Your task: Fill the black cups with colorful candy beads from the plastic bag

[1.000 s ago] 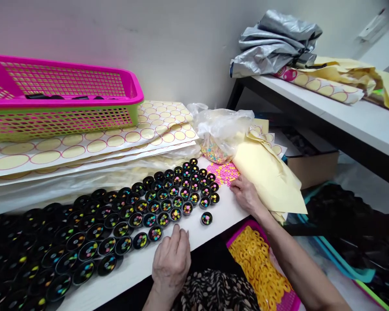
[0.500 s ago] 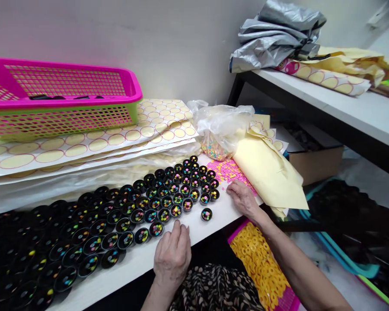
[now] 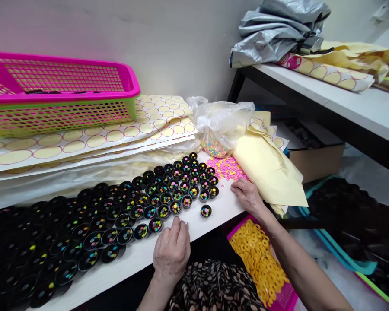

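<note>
My left hand (image 3: 172, 248) rests at the front edge of the white table (image 3: 194, 229), fingers curled together; whatever they may hold is hidden. It is close to a black cup (image 3: 156, 224) with small coloured pieces inside. My right hand (image 3: 247, 196) lies on the tabletop with bent, closed fingers, beside a scattered pile of tiny pink and yellow pieces (image 3: 227, 168). Nothing shows clearly in its fingertips. A lone black cup (image 3: 205, 211) stands between both hands, apart from the dense rows of similar cups (image 3: 126, 220) on the left.
A clear bag (image 3: 217, 142) of coloured pieces sits behind the pile, beside folded yellow paper (image 3: 269, 168). Sticker sheets (image 3: 113, 136) lie under a pink and green basket (image 3: 131, 90). Below the table edge is a pink basket of yellow rings (image 3: 256, 259). A shelf (image 3: 330, 97) stands at right.
My right hand drew back slightly toward me from the pile, then shifted a little right; the pink and yellow pieces are more spread out. My left hand has stayed nearly still.
</note>
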{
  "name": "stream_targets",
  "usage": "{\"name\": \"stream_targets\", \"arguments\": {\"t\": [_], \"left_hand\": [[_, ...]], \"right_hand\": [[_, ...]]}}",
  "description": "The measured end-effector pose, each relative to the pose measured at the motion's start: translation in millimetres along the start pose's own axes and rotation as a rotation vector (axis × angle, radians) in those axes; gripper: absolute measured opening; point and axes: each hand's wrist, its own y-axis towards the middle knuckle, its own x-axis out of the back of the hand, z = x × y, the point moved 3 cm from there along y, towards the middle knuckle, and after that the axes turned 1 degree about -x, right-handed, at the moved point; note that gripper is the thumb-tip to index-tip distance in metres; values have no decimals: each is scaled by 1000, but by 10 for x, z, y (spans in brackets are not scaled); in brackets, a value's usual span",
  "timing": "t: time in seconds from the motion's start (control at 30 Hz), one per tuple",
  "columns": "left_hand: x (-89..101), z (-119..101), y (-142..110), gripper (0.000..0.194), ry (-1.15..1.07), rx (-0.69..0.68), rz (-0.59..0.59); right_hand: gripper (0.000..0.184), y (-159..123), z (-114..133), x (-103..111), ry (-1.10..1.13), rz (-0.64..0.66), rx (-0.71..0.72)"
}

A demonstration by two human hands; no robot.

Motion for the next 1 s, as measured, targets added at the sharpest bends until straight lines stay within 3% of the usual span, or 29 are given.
{"name": "stream_targets", "arguments": {"t": [0.1, 0.17, 0.3, 0.4, 0.53, 0.7, 1.0], "left_hand": [[14, -6, -22, 28, 11, 11, 7], [23, -10, -38, 26, 13, 24, 25], [34, -1, -54, 21, 9, 68, 57], [44, 8, -56, 21, 5, 82, 67], [47, 20, -75, 22, -20, 97, 68], [34, 23, -107, 22, -38, 117, 63], [33, 42, -121, 22, -66, 135, 67]], "right_hand": [[17, -47, 43, 3, -72, 21, 38], [16, -24, 150, 46, -59, -35, 73], [11, 241, 651, 143, 135, -176, 179], [13, 564, 1170, -37, 220, 44, 301], [17, 927, 1593, -549, 149, 344, 460], [14, 1159, 1634, -988, -36, 425, 555], [20, 1139, 1695, -1032, -120, 441, 635]]}}
